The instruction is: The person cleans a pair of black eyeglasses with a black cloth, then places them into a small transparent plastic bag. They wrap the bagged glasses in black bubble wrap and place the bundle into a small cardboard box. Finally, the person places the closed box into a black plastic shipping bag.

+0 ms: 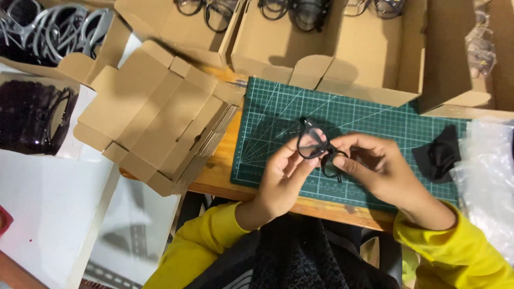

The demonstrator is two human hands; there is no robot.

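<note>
A pair of black-framed glasses (313, 144) is held over a green cutting mat (375, 120). My left hand (278, 179) grips the frame by its left lens rim from below. My right hand (377, 166) pinches the other lens side, with fingers curled over the frame. Both sleeves are yellow. Part of the right lens is hidden by my fingers.
A stack of flat folded cardboard boxes (160, 115) lies left of the mat. Open cartons (342, 53) with more glasses stand at the back. A black cloth (439, 155) and clear plastic bags (487, 176) lie at the right. Dark glasses (32, 115) sit at the far left.
</note>
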